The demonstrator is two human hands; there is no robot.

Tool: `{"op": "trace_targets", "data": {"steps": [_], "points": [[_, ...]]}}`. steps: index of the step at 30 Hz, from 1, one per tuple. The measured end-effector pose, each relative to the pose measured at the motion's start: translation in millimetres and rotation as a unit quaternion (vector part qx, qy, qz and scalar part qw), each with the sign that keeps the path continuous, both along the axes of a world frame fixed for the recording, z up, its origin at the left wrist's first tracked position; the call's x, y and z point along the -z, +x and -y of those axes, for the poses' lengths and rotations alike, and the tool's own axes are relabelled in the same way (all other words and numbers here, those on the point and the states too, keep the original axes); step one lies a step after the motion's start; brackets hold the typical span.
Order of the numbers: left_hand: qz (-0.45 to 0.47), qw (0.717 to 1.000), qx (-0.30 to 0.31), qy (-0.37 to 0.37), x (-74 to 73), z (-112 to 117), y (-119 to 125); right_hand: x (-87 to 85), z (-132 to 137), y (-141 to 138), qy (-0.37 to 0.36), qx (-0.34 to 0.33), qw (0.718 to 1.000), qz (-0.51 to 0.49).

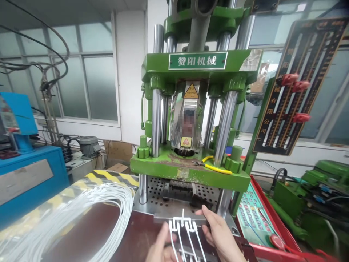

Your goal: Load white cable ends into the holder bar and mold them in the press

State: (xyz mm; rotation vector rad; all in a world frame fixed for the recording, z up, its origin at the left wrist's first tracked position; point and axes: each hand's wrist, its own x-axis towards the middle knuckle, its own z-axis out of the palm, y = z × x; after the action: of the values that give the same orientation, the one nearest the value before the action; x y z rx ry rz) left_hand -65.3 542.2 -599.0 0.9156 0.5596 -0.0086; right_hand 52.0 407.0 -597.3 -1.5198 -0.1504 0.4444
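Note:
Low in the head view, a white plastic moulded piece (182,221) with several white cables (192,242) running down from it stands between my hands. A thin upright stub rises from its middle. Just left of the cables is my left hand (160,245), one finger stretched upward close to the piece; whether it touches cannot be made out. On the other side, my right hand (222,233) has its index finger extended and the other fingers apart, with nothing visible in them. Metal parts (208,257) show below the cables, partly hidden by my hands.
A green press (158,167) rises ahead, with yellow-handled cutters (218,169) on its platen. A large coil of white cable (120,218) lies to the left, beside yellow-striped edging (109,175). A control panel (252,211) with a red button (277,241) stands right.

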Motion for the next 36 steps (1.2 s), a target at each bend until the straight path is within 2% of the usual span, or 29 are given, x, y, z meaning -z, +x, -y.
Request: {"op": "trace_targets", "data": {"steps": [2,4,6,7,8,10,13,15,17,22,27,29,32,36], "points": [[0.018,0.999,-0.048,0.015,-15.5,-3,-10,-3.9,10,-23,-0.001,-0.018,1.0,-0.021],[0.051,0.992,-0.102,0.057,-30.8,-4,-18,-13.6,18,-44,-0.035,-0.036,0.999,0.006],[0.076,0.984,-0.125,0.107,-41.6,-2,-27,-27.3,27,-59,-0.084,-0.061,0.988,0.118],[0.085,0.98,-0.124,0.132,-44.8,-1,-30,-34.6,32,-66,-0.108,-0.07,0.97,0.206],[0.094,0.976,-0.119,0.156,-46.8,0,-34,-41.4,36,-71,-0.134,-0.081,0.941,0.299],[0.108,0.969,-0.107,0.196,-48.1,1,-38,-52.2,43,-78,-0.19,-0.113,0.865,0.451],[0.113,0.961,-0.098,0.232,-47.3,1,-40,-58.8,49,-85,-0.269,-0.15,0.762,0.57],[0.114,0.958,-0.088,0.248,-46.8,1,-40,-59.0,49,-89,-0.295,-0.137,0.718,0.616],[0.115,0.955,-0.071,0.265,-46.9,0,-40,-58.7,47,-92,-0.305,-0.109,0.693,0.644],[0.119,0.946,-0.061,0.295,-48.4,4,-40,-60.9,41,-95,-0.312,-0.071,0.671,0.668],[0.128,0.94,-0.046,0.312,-48.3,6,-40,-61.0,43,-92,-0.308,-0.078,0.659,0.681],[0.127,0.938,-0.042,0.319,-46.6,5,-39,-60.7,46,-90,-0.303,-0.09,0.671,0.671],[0.118,0.938,-0.024,0.325,-42.9,3,-37,-62.1,52,-87,-0.312,-0.103,0.702,0.632],[0.107,0.936,-0.024,0.334,-42.4,6,-36,-68.7,55,-91,-0.323,-0.103,0.702,0.626]]}}
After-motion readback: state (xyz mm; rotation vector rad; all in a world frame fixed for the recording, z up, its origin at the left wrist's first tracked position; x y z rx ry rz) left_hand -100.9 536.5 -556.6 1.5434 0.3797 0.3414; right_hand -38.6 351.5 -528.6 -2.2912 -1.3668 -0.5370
